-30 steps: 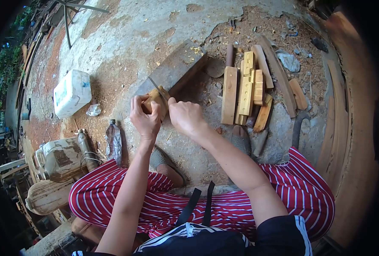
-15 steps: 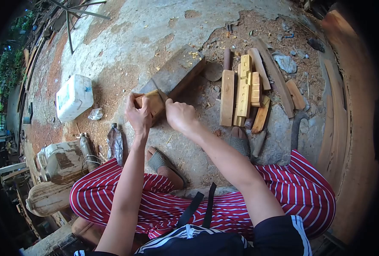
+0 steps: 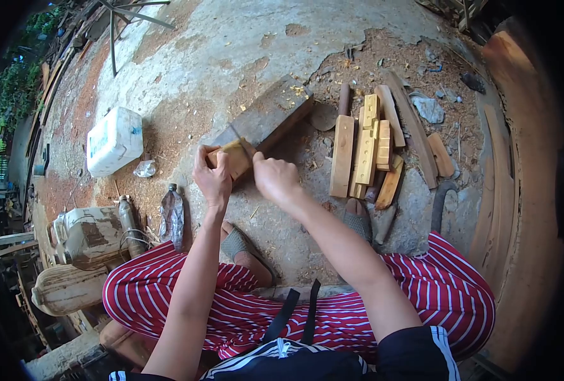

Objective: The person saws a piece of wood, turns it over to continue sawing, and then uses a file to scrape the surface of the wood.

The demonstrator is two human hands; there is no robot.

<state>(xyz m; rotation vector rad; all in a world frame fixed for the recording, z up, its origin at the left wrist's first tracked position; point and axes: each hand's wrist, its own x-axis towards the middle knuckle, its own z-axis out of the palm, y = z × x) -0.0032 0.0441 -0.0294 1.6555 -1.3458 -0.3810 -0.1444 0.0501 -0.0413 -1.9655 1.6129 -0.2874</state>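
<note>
My left hand (image 3: 212, 176) grips a small yellowish wooden block (image 3: 236, 159) at its left side, over the near end of a thick grey timber beam (image 3: 266, 114) lying on the ground. My right hand (image 3: 277, 178) is closed on a thin, dark tool (image 3: 236, 132), perhaps a file or blade, that slants up and left across the block's top. The tool's handle is hidden in my fist. Pale shavings lie on the beam's far end.
Wooden planes and blocks (image 3: 366, 149) stand grouped right of the beam, near my right foot. A white plastic container (image 3: 114, 141), a clear bottle (image 3: 172, 216) and a dirty jug (image 3: 91, 236) are on the left. Long planks (image 3: 501, 190) lie at the right.
The whole view has shifted slightly, with the beam and wooden planes lower in the frame. Both hands keep their grips, and the tool still lies across the block.
</note>
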